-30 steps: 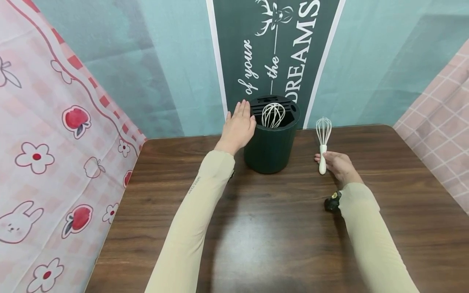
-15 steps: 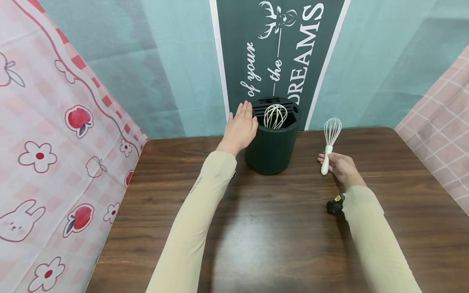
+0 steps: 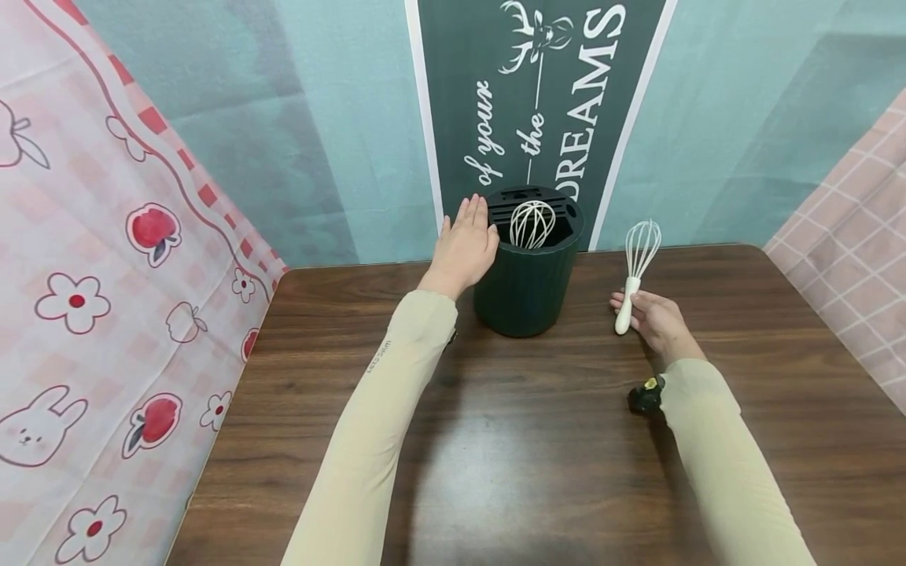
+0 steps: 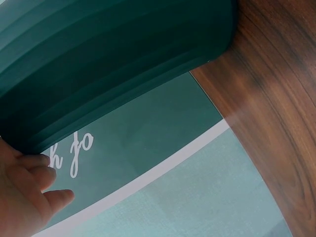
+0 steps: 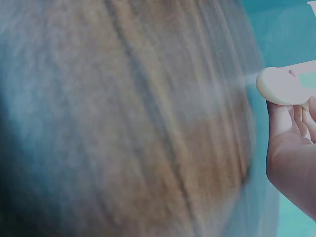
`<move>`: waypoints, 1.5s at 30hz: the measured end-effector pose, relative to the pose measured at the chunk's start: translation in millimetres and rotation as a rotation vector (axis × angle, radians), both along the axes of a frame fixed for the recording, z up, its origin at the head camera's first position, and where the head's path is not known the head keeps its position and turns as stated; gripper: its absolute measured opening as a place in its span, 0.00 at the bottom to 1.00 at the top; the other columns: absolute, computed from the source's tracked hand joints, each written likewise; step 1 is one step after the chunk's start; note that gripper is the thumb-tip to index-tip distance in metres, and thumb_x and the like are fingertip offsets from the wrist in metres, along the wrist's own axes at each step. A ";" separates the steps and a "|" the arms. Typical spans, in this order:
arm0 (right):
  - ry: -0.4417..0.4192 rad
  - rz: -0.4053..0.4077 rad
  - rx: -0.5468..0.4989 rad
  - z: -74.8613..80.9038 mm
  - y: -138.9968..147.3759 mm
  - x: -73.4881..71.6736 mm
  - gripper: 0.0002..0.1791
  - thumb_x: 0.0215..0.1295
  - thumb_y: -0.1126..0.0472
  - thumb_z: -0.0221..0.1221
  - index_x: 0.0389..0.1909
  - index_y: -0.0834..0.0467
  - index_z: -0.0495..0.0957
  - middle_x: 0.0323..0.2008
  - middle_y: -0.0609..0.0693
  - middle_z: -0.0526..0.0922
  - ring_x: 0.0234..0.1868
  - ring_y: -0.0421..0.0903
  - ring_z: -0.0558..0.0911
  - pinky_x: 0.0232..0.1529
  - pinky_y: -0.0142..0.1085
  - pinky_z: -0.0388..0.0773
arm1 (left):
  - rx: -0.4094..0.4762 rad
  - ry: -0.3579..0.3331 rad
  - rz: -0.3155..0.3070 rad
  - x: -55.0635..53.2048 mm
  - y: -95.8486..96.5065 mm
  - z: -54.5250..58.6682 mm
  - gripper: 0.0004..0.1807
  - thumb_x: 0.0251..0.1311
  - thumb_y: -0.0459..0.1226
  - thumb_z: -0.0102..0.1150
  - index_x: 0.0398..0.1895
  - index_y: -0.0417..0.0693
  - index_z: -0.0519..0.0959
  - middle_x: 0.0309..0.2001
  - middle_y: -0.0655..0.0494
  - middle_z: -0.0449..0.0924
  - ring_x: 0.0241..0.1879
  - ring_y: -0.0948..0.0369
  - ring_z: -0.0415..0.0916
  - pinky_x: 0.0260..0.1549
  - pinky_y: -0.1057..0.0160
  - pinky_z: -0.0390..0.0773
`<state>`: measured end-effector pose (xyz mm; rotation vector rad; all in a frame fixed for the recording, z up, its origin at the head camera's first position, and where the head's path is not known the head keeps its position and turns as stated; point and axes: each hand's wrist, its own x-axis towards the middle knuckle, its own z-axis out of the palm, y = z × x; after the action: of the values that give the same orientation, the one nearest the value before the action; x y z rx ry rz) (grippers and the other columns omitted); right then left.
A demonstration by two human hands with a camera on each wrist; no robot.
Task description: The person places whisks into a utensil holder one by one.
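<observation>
1. Pinching a whisk point(image 3: 632, 287) by its smooth white handle, the right hand point(image 3: 660, 321) has its thumb in front and fingers behind; thin wire loops swell into a balloon above that hand, leaning slightly right.
2. Mostly straight, the fingers of the left hand point(image 3: 463, 248) rest against the rim of a holder point(image 3: 522, 299) without grasping anything else. Round, dark green and faintly ridged, the holder stands just right of that hand, narrowing toward its base.
3. Between the hands, inside the holder, the pale loops of another whisk point(image 3: 532, 226) poke up beside a slotted insert.
4. Below both hands spreads a glossy, brown, wood-grained table point(image 3: 538, 440).
5. Beyond the hands hangs a teal cloth point(image 3: 354, 118) with a dark, white-lettered panel; left of the left hand, a pink cloth point(image 3: 106, 251) bears apples and flowers.
</observation>
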<state>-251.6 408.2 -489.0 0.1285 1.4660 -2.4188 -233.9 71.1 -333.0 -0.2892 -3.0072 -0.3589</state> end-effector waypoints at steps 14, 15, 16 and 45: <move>0.007 -0.034 -0.089 18.1 -4.3 3.5 0.15 0.72 0.69 0.47 0.57 0.65 0.71 0.38 0.54 0.86 0.43 0.44 0.85 0.46 0.33 0.78 | 0.008 -0.004 -0.014 -9.7 -5.3 4.2 0.31 0.75 0.46 0.27 0.75 0.41 0.46 0.75 0.51 0.43 0.74 0.57 0.38 0.69 0.53 0.42; 0.002 -0.035 -0.086 19.6 -4.9 3.8 0.14 0.71 0.68 0.48 0.55 0.64 0.71 0.38 0.54 0.86 0.43 0.44 0.85 0.46 0.33 0.78 | 0.008 -0.007 -0.015 -10.2 -5.8 4.5 0.31 0.75 0.46 0.27 0.75 0.41 0.46 0.75 0.51 0.43 0.74 0.57 0.38 0.69 0.53 0.42; 0.001 -0.033 -0.089 20.8 -5.4 4.1 0.12 0.71 0.68 0.48 0.52 0.64 0.73 0.38 0.54 0.86 0.43 0.44 0.85 0.46 0.33 0.78 | 0.008 -0.007 -0.016 -10.3 -5.8 4.4 0.31 0.75 0.46 0.27 0.75 0.41 0.46 0.75 0.51 0.43 0.74 0.57 0.38 0.69 0.52 0.42; 0.111 -0.013 -0.126 47.3 -14.7 10.5 0.11 0.69 0.71 0.50 0.40 0.61 0.81 0.39 0.55 0.86 0.43 0.45 0.85 0.43 0.33 0.79 | 0.001 -0.001 -0.019 -7.5 -5.7 2.5 0.31 0.75 0.47 0.26 0.75 0.41 0.47 0.76 0.52 0.43 0.74 0.58 0.38 0.69 0.52 0.43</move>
<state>-241.1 393.5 -441.7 -0.0245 1.3561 -2.5579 -241.4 65.4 -330.5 -0.3172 -3.0068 -0.3628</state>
